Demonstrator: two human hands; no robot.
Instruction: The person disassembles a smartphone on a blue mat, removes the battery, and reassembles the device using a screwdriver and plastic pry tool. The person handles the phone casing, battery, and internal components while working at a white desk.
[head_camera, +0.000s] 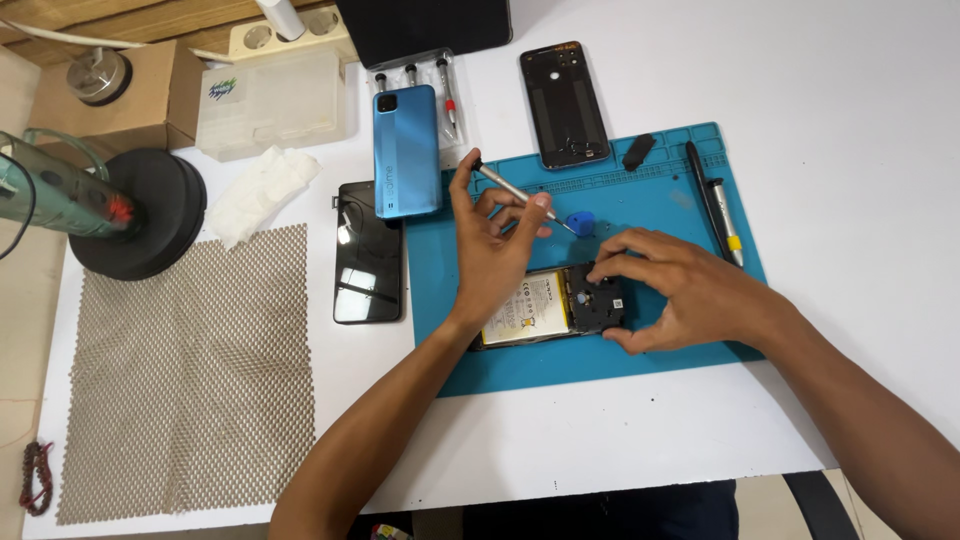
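Left hand (490, 245) grip closed on screwdriver (520, 195); right hand (680, 290) grip pinching opened phone (555, 305) on blue mat (640, 360).

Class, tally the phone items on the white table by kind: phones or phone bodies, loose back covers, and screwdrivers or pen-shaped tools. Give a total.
Phones or phone bodies: 3 (blue phone, black phone, opened phone under both hands)
Loose back covers: 1 (black back cover)
Screwdrivers or pen-shaped tools: 5 (screwdriver in left hand, pen tool, three in clear case)
Total: 9

Bright, even light falls from above on my white bench (860, 150); shadows under my hands are soft (barely there). Glare streaks the black phone screen (368, 255). Edges bend slightly.
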